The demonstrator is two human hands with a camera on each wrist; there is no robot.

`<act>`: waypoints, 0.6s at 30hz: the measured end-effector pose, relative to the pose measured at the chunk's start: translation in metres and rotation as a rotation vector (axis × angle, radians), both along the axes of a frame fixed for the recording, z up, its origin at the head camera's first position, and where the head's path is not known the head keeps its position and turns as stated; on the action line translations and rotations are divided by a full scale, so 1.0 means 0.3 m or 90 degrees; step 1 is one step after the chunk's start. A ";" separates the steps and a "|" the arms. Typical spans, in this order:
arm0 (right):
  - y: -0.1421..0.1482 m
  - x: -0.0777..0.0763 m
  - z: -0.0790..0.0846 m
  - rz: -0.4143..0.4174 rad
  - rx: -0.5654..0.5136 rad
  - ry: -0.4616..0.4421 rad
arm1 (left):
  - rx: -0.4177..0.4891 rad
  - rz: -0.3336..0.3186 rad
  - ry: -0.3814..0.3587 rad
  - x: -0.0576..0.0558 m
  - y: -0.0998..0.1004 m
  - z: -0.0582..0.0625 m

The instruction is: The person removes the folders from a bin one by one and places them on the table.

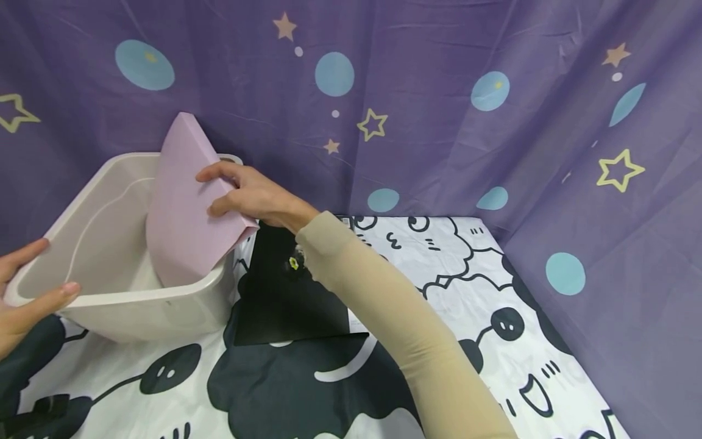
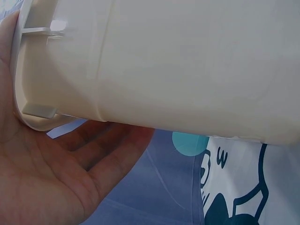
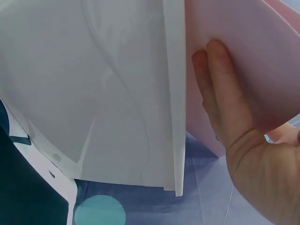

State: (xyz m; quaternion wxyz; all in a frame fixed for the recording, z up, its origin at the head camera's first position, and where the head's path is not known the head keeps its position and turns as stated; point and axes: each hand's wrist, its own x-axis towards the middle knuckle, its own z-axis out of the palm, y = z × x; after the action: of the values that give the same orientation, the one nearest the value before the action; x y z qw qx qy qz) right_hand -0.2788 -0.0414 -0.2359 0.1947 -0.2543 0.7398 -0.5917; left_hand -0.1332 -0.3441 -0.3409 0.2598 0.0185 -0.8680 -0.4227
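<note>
A pale pink folded panel point(image 1: 181, 201) with a curved edge stands tilted in a white plastic bin point(image 1: 148, 317), its pointed top rising above the rim. My right hand point(image 1: 255, 195) grips the panel near its right edge. In the right wrist view, fingers point(image 3: 225, 89) lie along its pink surface beside the bin's wall. With my left hand point(image 1: 27, 302) I hold the bin at its near left corner, the thumb over the front rim. From the left wrist view, that hand point(image 2: 70, 173) wraps under the bin's rim, fingers partly hidden behind the wall.
Right of the bin lies a flat black sheet point(image 1: 290, 305), with a small dark object bearing a yellow mark point(image 1: 293, 263) on it, partly behind my sleeve. A cartoon-print cloth point(image 1: 450, 256) covers the table. Purple curtains point(image 1: 417, 152) hang close behind and at the right.
</note>
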 end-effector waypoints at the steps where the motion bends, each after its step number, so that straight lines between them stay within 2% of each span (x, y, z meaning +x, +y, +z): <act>1: 0.000 0.000 0.000 0.000 -0.002 -0.005 | 0.004 -0.003 0.005 0.000 -0.001 0.001; 7: 0.017 0.002 0.013 0.003 -0.018 -0.030 | 0.009 -0.003 -0.001 -0.005 -0.014 -0.013; 13: 0.060 -0.007 0.018 0.007 -0.061 -0.067 | -0.011 0.016 -0.007 -0.021 -0.041 -0.042; 18: 0.083 -0.013 0.015 0.011 -0.077 -0.068 | -0.018 0.019 -0.012 -0.010 -0.032 -0.029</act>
State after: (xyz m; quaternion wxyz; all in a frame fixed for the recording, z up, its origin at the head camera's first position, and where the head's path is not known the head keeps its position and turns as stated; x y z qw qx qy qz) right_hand -0.2826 -0.0165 -0.2314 0.2235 -0.2396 0.6892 -0.6462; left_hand -0.1362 -0.3535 -0.3496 0.2581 0.0315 -0.8758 -0.4067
